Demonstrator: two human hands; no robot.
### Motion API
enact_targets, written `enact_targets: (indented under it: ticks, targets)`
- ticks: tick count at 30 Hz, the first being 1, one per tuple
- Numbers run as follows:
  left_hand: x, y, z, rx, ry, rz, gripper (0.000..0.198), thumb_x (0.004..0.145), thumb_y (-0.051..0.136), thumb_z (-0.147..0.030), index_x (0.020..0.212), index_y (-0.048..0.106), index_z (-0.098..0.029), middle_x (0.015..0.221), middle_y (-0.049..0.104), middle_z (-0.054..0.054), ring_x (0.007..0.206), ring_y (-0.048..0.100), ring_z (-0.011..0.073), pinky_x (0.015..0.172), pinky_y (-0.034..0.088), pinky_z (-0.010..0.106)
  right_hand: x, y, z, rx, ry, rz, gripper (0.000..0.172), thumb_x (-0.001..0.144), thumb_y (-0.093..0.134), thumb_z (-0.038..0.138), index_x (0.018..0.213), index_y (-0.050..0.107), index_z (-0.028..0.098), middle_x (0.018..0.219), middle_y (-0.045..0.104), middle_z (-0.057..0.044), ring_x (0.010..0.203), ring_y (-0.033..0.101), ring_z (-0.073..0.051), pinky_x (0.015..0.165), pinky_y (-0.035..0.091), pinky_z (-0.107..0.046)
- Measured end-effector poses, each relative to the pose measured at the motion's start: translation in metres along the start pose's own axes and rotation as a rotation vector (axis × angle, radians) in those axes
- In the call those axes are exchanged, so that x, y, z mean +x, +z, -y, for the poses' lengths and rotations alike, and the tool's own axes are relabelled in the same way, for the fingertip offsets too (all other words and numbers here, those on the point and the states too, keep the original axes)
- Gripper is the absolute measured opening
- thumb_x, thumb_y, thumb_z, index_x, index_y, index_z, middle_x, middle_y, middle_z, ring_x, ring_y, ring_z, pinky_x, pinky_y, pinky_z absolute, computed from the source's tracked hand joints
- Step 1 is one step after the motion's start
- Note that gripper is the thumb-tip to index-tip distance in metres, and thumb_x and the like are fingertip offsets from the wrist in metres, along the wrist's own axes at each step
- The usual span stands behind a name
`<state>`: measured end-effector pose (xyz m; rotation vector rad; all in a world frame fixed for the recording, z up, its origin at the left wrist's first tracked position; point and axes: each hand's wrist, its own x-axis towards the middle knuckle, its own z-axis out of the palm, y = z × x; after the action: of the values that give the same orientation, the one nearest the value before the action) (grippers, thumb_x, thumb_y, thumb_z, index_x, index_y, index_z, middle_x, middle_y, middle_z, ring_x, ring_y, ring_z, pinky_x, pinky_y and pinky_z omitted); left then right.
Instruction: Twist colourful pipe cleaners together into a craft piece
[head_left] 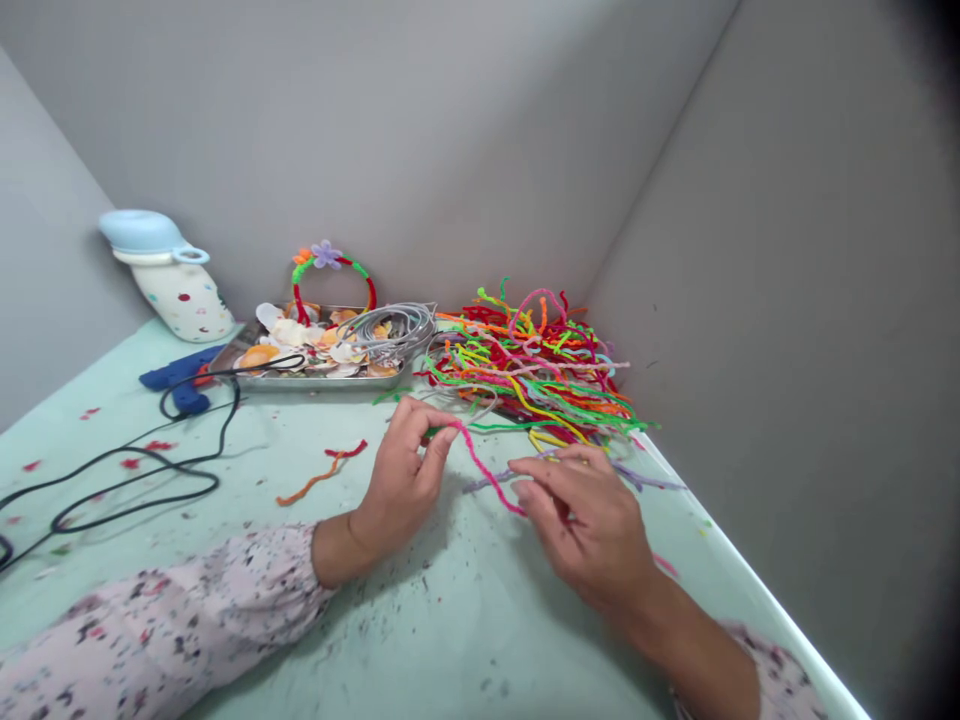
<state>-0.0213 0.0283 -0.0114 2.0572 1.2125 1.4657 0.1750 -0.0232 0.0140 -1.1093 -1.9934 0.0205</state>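
Nearest: patterned sleeve (180,620) on the left arm. Left hand (401,480) pinches the upper end of a pink pipe cleaner (484,468), which slopes down between the hands. Right hand (592,520): thumb and forefinger slightly parted at its lower end; from here I cannot tell whether they grip.

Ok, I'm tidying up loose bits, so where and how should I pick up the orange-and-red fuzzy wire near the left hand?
Pinch the orange-and-red fuzzy wire near its middle, probably best from above and across its length: it is thin and lies along the tabletop. Come in from the left, since the left hand is on its right.
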Motion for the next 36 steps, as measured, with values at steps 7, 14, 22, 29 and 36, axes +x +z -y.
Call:
enact_targets:
  ticks: [7, 14, 22, 29, 36]
  targets:
    - [-0.002, -0.001, -0.004, -0.032, 0.018, 0.070, 0.010, 0.093, 0.048, -0.020, 0.092, 0.058, -0.019, 0.091, 0.055, 0.004, 0.091, 0.051, 0.0187, 0.083, 0.042, 0.033, 0.019, -0.030, -0.011, 0.267, 0.359, 0.199, 0.017, 0.091, 0.056, 0.030, 0.098, 0.070, 0.024, 0.071, 0.071, 0.003, 0.067, 0.065, -0.013, 0.063, 0.049, -0.023]
    - [-0.003, -0.002, -0.012, -0.090, -0.047, 0.072, 0.012, 0.094, 0.047, -0.022, 0.092, 0.058, -0.019, 0.090, 0.054, 0.004, 0.090, 0.051, 0.0185, 0.082, 0.042, 0.033, -0.004, 0.012, 0.022, 0.372, 0.012, 0.449, 0.024, 0.092, 0.054, 0.022, 0.113, 0.065, 0.022, 0.106, 0.071, -0.005, 0.097, 0.064, -0.018, 0.089, 0.052, -0.032]
    - [-0.006, 0.000, -0.019, -0.227, -0.111, 0.112, 0.013, 0.095, 0.047, -0.023, 0.093, 0.059, -0.019, 0.090, 0.053, 0.003, 0.089, 0.051, 0.0170, 0.081, 0.041, 0.031, -0.016, 0.047, -0.009, 0.049, 0.021, 0.064, 0.032, 0.090, 0.053, 0.018, 0.122, 0.054, 0.018, 0.113, 0.065, -0.011, 0.106, 0.058, -0.024, 0.090, 0.050, -0.041]
    - [-0.010, 0.001, -0.020, -0.236, -0.129, 0.201, 0.013, 0.094, 0.048, -0.022, 0.091, 0.059, -0.018, 0.088, 0.053, 0.003, 0.087, 0.051, 0.0173, 0.079, 0.040, 0.031, -0.003, 0.030, -0.015, -0.178, -0.195, -0.304, 0.026, 0.080, 0.068, 0.015, 0.101, 0.057, 0.025, 0.095, 0.062, -0.005, 0.089, 0.061, -0.021, 0.080, 0.048, -0.038]
    - [-0.011, 0.001, -0.023, -0.226, -0.078, 0.288, 0.013, 0.094, 0.048, -0.022, 0.091, 0.060, -0.018, 0.087, 0.055, 0.004, 0.086, 0.052, 0.0176, 0.078, 0.041, 0.031, -0.001, 0.029, -0.013, -0.180, -0.225, -0.194, 0.022, 0.083, 0.062, 0.016, 0.103, 0.059, 0.025, 0.096, 0.065, -0.004, 0.094, 0.060, -0.021, 0.085, 0.044, -0.039]
